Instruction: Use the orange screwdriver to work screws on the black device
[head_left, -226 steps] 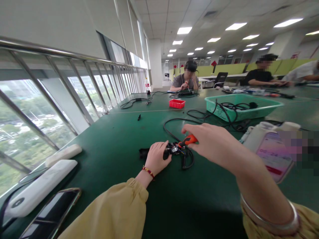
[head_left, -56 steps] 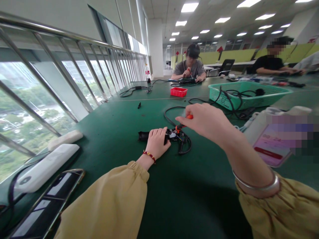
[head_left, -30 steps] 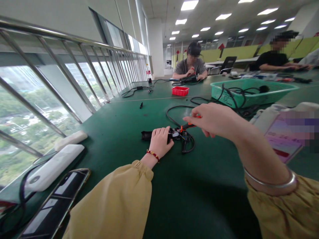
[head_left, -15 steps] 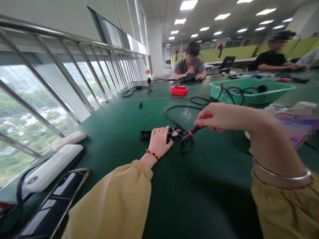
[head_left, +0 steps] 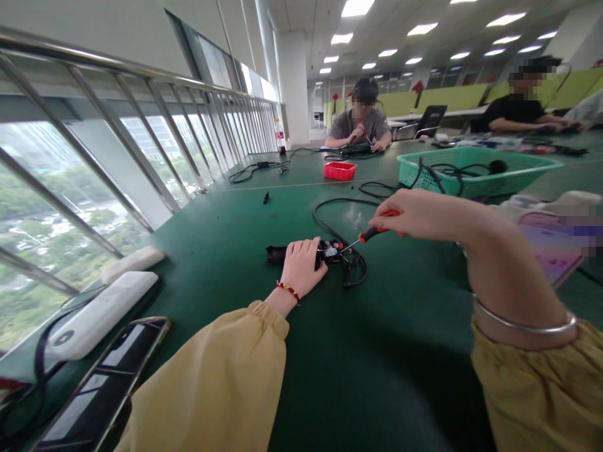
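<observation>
My left hand [head_left: 303, 267] is closed over a black handheld device [head_left: 276, 254], pressing it flat against the green table. The device's right end is uncovered and shows inner parts [head_left: 331, 251] with bits of orange and white and thin wires. In my right hand [head_left: 409, 212] is a red-and-black-handled screwdriver [head_left: 373, 234], gripped by the handle. Its thin metal shaft slants down to the left, and the tip is at the exposed parts; whether it touches a screw is too small to tell. A black cord [head_left: 325, 210] loops away from the device.
Behind my right hand stands a green basket [head_left: 424, 176] with cords in it. A small red tray [head_left: 340, 171] and a small black piece [head_left: 266, 198] lie farther back. Phones [head_left: 108, 383] and a white power bank [head_left: 103, 314] lie left. A person [head_left: 360, 119] works across the table.
The screwdriver's tip has moved slightly left and up onto the exposed parts, and its handle has tilted flatter. My right wrist has shifted a little left. My left hand has stayed put.
</observation>
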Tool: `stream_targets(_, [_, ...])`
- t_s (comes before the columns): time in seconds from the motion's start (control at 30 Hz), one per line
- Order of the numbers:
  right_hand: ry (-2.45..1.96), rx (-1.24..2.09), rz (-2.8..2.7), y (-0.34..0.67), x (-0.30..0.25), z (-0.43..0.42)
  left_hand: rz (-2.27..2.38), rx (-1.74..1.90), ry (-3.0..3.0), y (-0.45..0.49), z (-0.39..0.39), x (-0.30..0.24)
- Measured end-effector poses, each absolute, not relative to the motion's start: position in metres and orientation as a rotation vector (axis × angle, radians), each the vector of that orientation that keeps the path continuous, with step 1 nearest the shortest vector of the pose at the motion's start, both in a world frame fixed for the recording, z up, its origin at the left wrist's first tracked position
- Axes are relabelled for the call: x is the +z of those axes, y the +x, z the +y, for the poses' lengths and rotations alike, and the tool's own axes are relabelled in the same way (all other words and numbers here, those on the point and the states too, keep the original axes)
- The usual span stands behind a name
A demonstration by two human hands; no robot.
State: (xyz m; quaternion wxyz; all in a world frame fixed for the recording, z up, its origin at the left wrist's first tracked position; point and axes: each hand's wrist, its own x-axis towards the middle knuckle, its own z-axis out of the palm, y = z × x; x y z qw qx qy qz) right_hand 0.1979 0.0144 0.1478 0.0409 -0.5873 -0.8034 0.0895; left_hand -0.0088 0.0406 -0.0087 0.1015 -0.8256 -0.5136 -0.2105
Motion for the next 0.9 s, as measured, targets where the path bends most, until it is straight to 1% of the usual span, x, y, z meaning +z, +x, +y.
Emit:
stream_targets(0.37, [-1.798,0.312,-2.457,0.1993,0.1455,0.0180,-1.519,-0.611,-2.433,-0.0079,0.0393,-0.0079])
stream_targets(0.9, [-1.813,0.256,-2.466,0.1997,0.1458,0.0201,-1.520,-0.617,-2.439,-0.0087,0.0392,-0.0084])
